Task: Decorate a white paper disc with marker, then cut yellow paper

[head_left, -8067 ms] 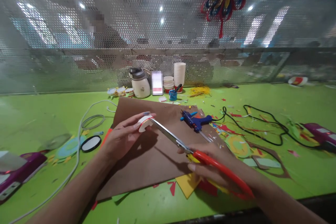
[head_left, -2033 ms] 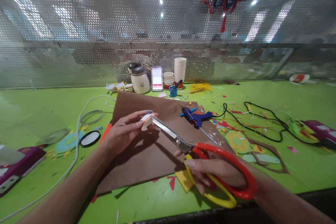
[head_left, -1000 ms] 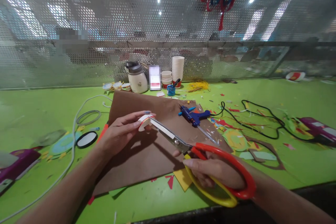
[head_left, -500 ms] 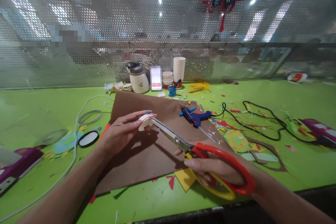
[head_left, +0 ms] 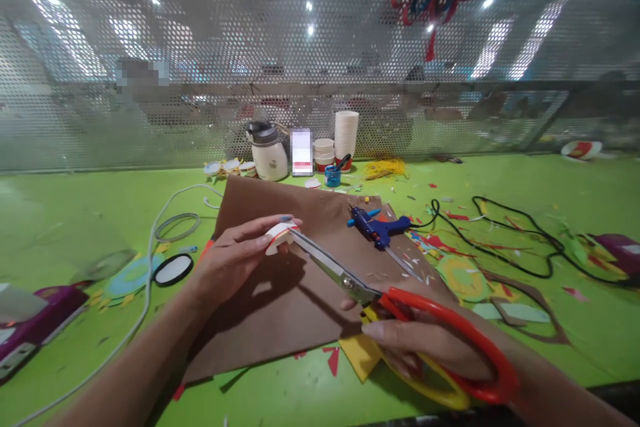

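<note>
Between the fingers of my left hand (head_left: 235, 257) is a small white paper piece (head_left: 280, 235) with a red edge, curved like part of a paper cup. My right hand (head_left: 425, 347) is wrapped through the red and yellow handles of a pair of scissors (head_left: 345, 278). The blades point up and left, their tips touching or close to the paper's right end. Both hands are above a sheet of brown paper (head_left: 300, 320). To the right on that sheet lies a blue glue gun (head_left: 377, 227) with a glue stick in its back.
Behind stand a white bottle (head_left: 270, 159), a phone (head_left: 301, 152), stacked paper cups (head_left: 346, 140) and a blue jar (head_left: 333, 176). Black cable (head_left: 505, 267) and paper scraps lie right. At left are a white cable (head_left: 149, 273) and a purple power strip (head_left: 45, 320). A perforated screen (head_left: 210, 33) closes the back.
The view has shifted slightly, so most things appear a little further right. The scissors' handles sit lower and more to the right. Both hands keep their hold.
</note>
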Motion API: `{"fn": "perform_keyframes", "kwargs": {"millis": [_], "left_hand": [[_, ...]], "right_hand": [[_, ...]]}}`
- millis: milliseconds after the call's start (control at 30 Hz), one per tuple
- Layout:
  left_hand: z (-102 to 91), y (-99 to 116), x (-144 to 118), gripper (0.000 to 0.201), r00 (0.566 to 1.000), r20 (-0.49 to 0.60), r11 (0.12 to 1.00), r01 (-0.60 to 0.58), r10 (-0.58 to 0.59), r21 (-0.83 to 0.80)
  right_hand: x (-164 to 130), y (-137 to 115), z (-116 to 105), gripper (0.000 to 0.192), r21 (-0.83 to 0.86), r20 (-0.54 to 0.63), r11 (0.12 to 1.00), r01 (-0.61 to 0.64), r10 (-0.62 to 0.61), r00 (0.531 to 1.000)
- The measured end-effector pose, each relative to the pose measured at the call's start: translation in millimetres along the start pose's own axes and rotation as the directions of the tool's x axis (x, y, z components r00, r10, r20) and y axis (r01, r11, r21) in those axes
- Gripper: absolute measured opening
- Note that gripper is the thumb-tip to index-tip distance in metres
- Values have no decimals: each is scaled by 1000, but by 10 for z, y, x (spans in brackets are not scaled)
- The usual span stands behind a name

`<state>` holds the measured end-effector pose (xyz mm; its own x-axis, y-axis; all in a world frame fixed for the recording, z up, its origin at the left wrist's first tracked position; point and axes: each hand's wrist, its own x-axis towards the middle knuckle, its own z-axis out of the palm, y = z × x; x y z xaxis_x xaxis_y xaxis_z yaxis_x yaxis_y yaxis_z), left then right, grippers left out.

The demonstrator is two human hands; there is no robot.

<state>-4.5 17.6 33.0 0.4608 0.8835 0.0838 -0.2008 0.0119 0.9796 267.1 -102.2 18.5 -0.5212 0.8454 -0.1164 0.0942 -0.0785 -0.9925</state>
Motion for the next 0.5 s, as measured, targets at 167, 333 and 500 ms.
{"fn": "perform_keyframes", "kwargs": {"millis": [167, 333, 500], "left_hand": [[18, 39, -24, 35, 1000, -4, 1000, 0, 0, 13], [41, 54, -37, 35, 1000, 7, 1000, -17, 17, 20], [57, 63, -47, 32, 1000, -11, 1000, 12, -12, -15]], "right_hand": [[-43, -71, 16, 42, -76, -22, 996, -51, 49, 999], [-66, -75, 33, 44, -115, -48, 992, -47, 41, 998], [-55, -105, 70, 43, -103, -51, 993, -55, 50, 997]]}}
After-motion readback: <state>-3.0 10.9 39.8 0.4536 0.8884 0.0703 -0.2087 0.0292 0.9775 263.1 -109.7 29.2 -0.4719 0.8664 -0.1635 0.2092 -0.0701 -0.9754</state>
